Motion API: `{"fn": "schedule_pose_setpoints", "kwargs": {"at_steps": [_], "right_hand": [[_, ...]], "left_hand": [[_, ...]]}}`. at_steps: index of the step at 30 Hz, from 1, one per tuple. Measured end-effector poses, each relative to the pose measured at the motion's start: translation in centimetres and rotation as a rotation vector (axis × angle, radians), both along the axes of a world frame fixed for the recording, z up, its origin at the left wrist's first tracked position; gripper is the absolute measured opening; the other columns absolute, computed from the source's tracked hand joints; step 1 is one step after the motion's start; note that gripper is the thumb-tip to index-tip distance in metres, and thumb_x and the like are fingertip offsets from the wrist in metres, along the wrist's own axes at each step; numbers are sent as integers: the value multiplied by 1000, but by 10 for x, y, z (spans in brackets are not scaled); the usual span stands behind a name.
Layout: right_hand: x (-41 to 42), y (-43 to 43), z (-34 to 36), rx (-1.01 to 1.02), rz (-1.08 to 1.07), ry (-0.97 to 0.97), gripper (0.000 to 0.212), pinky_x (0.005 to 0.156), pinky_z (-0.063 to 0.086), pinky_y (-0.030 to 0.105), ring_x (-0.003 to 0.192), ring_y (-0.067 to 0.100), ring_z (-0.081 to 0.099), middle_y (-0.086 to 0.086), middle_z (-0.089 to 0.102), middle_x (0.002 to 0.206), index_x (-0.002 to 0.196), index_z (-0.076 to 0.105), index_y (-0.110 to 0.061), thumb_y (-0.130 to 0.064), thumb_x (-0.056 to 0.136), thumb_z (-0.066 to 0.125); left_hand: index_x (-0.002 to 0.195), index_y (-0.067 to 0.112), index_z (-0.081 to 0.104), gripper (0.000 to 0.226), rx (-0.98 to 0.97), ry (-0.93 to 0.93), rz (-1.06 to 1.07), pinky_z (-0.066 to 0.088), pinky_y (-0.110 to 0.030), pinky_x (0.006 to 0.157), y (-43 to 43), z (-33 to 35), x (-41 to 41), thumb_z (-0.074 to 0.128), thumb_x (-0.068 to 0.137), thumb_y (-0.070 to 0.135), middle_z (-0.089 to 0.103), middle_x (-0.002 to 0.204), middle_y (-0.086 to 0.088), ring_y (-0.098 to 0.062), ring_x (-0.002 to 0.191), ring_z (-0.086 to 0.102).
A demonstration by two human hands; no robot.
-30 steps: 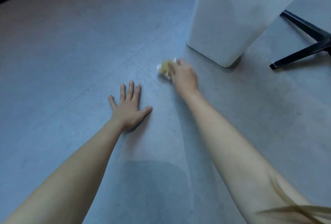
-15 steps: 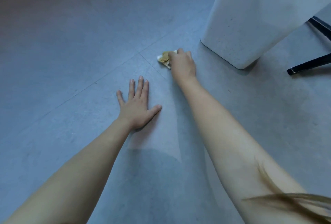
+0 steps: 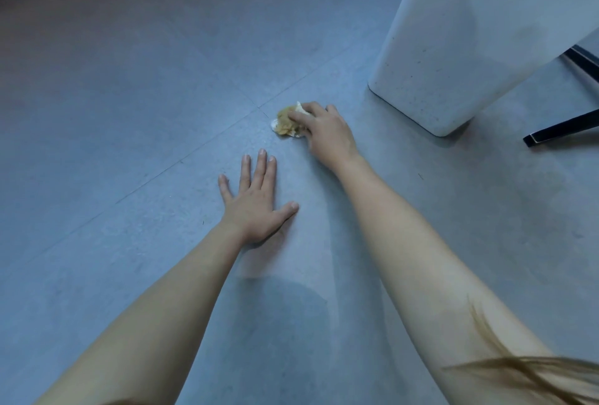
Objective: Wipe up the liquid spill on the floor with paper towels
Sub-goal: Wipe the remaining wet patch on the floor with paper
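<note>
Bracing the body, the left hand (image 3: 256,202) lies flat on the grey floor (image 3: 129,112), palm down, fingers spread and straight, gripping nothing. Just beyond its fingertips and a little to the right sits the one paper towel (image 3: 287,122), a crumpled wad stained yellow-brown with a few white edges showing. It rests on the floor right by the crossing of two tile seams. The right hand (image 3: 327,132) covers the wad's right side, fingers curled down over it and pressing it to the floor; the thumb is hidden, so whether it pinches underneath cannot be told.

The relation that matters for the next stroke: the towel pokes out to the left of the right fingers, toward the seam, so any push leftward drives it ahead of the hand, while a pull back drags it under the palm. The right hand is the one on it; the left is near but apart from it. No clear puddle shows around the wad, so the wiping looks close to finished, though a thin film could be missed in this light.

Further right stands one white bin (image 3: 470,48), and past it two black chair legs (image 3: 564,127). Count: two hands, one towel wad.
</note>
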State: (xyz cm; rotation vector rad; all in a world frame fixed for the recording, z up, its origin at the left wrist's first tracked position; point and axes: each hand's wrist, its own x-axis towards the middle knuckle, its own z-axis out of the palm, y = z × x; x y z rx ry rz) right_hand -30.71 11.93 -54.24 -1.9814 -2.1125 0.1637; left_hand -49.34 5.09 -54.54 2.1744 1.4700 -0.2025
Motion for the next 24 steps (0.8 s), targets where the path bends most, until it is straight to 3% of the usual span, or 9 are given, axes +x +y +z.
{"fn": "schedule_pose_setpoints", "kwargs": {"at_steps": [5,10,13,16,19,21,24], "right_hand": [[46,-38,-5,24,-308,33,46,79,42,34,97,33,48,0,54,130,128,58,-28,-4,89,49],[39,-89,-1,84,7,18,42,67,42,28,80,32,53,3,62,124,118,66,-22,-2,82,62],[53,-117,-6,85,25,-6,43,65,41,25,78,29,54,0,62,125,119,66,-24,-2,82,64],[69,-122,3,107,-140,-33,44,67,51,36,82,35,55,5,63,122,120,65,-21,0,82,61],[82,-124,8,150,-471,6,44,77,47,40,90,38,53,9,59,127,123,62,-18,1,83,54],[81,-131,4,48,-604,-20,48,84,41,39,101,37,49,6,51,136,130,55,-22,-1,87,49],[79,-138,6,-97,-622,-25,53,86,40,37,108,35,45,4,46,139,134,51,-25,2,89,44]], "left_hand": [[150,25,-20,91,-35,-6,-2,-16,-60,109,4,2,-2,37,90,64,-32,154,10,-16,141,-31],[151,28,-15,90,-65,4,13,-14,-58,111,5,10,-2,42,90,61,-27,156,12,-13,143,-26],[153,28,-8,86,-84,30,25,-7,-56,114,8,18,-3,46,91,53,-21,158,11,-13,146,-19],[153,24,-6,85,-86,68,9,-1,-55,116,5,25,-2,48,91,47,-18,159,7,-17,147,-15],[153,23,-6,85,-83,71,-5,-2,-54,116,-4,25,-5,47,92,47,-18,159,5,-18,147,-16],[153,23,-6,83,-74,69,-9,-3,-55,115,-11,23,-8,45,93,47,-19,159,5,-19,147,-17],[154,23,-6,80,-61,66,-26,-3,-56,115,-16,22,-9,44,95,45,-19,159,4,-19,147,-17]]}}
